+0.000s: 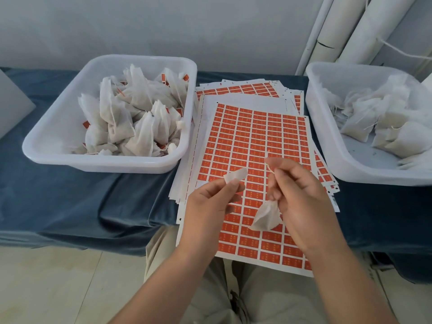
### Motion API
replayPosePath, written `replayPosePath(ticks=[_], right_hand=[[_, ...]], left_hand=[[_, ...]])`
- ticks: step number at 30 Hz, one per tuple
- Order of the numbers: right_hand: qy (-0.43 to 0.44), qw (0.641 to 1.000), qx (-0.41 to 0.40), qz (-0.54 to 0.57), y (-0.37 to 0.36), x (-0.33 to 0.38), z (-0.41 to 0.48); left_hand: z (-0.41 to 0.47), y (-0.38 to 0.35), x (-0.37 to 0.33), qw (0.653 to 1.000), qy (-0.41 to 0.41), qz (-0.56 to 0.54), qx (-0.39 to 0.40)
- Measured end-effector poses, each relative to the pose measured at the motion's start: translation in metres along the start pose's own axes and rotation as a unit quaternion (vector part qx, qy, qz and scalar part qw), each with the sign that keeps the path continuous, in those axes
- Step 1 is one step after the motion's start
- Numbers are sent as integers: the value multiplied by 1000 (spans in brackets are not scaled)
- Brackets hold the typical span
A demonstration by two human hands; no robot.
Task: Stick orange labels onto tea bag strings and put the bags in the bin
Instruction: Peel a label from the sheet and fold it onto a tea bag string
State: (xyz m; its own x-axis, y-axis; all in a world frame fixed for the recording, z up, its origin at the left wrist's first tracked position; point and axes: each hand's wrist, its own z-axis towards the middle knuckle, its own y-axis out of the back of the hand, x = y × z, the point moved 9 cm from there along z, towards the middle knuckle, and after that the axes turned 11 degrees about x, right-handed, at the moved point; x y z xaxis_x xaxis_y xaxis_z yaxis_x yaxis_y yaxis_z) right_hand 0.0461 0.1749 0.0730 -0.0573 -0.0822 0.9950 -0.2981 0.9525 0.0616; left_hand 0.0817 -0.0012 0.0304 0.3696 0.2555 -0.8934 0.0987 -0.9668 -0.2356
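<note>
The left hand pinches a small label between thumb and fingertips, its white side facing the camera. The right hand pinches the thin string of a tea bag between thumb and forefinger. The white, gathered bag hangs below the fingers, in front of the palm. The two hands are close together but apart, and the label does not touch the string.

Both hands are held above a sheet of orange labels, printed in a tight grid. This sheet tops a loose stack of similar sheets, fanned out on a table draped in dark blue cloth. The near end of the top sheet overhangs the table edge, above the person's lap (light trousers show below).

To the left of the sheets sits a white plastic bin, heaped with finished tea bags; small orange tags show among them. To the right sits a second white bin holding a smaller pile of plain tea bags with loose strings. No orange is visible there. Each bin lies just beside the stack of sheets.

A pale wall runs behind the table, with white pipes standing in the upper right corner.
</note>
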Motion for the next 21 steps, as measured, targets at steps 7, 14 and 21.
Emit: replayPosePath(ticks=[7, 14, 21], right_hand=[[58, 990, -23, -128, -2, 40, -6], [85, 965, -12, -247, -1, 67, -13], [91, 991, -22, -98, 8, 66, -16]], left_hand=[[0, -5, -18, 996, -56, 75, 3], [2, -22, -37, 978, -138, 149, 40], [7, -33, -46, 969, -143, 179, 96]])
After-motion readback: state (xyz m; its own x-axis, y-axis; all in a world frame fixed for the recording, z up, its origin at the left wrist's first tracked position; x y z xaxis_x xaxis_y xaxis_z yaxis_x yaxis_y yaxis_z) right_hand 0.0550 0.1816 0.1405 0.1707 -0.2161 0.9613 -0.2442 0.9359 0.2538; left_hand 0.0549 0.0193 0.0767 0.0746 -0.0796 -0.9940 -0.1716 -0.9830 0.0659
